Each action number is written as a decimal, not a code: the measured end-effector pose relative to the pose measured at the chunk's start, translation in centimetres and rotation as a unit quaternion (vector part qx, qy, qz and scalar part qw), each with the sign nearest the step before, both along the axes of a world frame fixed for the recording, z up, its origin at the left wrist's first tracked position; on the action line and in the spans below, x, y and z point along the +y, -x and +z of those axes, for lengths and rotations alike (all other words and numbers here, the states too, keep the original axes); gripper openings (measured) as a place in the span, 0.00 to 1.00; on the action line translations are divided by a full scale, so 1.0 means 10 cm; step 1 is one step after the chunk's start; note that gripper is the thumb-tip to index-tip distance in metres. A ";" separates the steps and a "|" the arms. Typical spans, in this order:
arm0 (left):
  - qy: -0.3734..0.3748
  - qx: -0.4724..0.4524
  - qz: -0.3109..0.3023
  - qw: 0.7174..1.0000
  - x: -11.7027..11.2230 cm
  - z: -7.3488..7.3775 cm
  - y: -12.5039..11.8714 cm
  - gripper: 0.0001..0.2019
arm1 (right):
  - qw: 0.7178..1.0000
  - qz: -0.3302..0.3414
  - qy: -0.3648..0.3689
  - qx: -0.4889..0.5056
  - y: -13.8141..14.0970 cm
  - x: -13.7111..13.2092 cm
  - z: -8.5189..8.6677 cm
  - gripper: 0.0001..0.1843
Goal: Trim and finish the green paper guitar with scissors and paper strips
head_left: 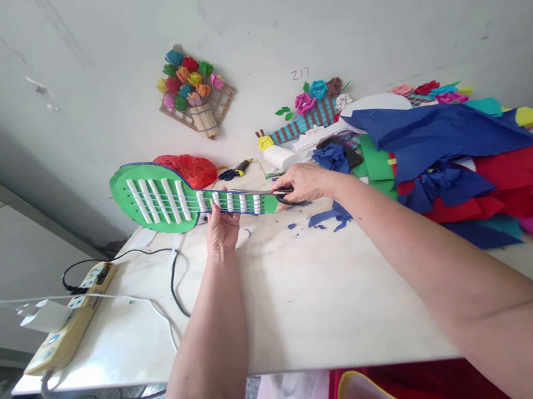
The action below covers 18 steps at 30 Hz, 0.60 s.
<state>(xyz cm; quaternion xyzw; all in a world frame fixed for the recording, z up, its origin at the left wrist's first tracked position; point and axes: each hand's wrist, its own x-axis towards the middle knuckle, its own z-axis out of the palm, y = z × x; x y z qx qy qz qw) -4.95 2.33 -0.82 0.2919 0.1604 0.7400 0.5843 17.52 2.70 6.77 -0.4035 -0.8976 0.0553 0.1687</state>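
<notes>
A green paper craft guitar (161, 199) with a blue edge, white strips and thin pale strings is raised above the table, its round body to the left. My left hand (223, 228) is closed on its neck from below, the thumb over the front. Scissors (284, 191) with dark handles are in my right hand (307, 181), at the neck's right end. Their blades lie along the neck; whether they touch the strings or the paper is hard to make out. Small blue paper scraps (333, 217) lie on the table below my right hand.
A power strip (71, 321) with plugs and cables sits at the table's left edge. Coloured paper sheets (443, 134) are piled on the right. Behind are a red plastic bag (191, 169), yellow-black pliers (236, 170) and a white roll (284, 156). A flower craft (203, 120) hangs on the wall.
</notes>
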 end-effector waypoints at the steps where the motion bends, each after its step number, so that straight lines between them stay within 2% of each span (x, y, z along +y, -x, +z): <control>1: 0.001 0.000 0.001 1.000 0.00 0.00 0.00 0.15 | 1.000 0.002 0.003 0.002 0.00 0.00 0.00 0.25; 18: 0.038 -0.038 0.016 0.998 0.04 -0.02 0.02 0.13 | 0.989 0.059 0.104 0.089 -0.06 0.13 -0.10 0.28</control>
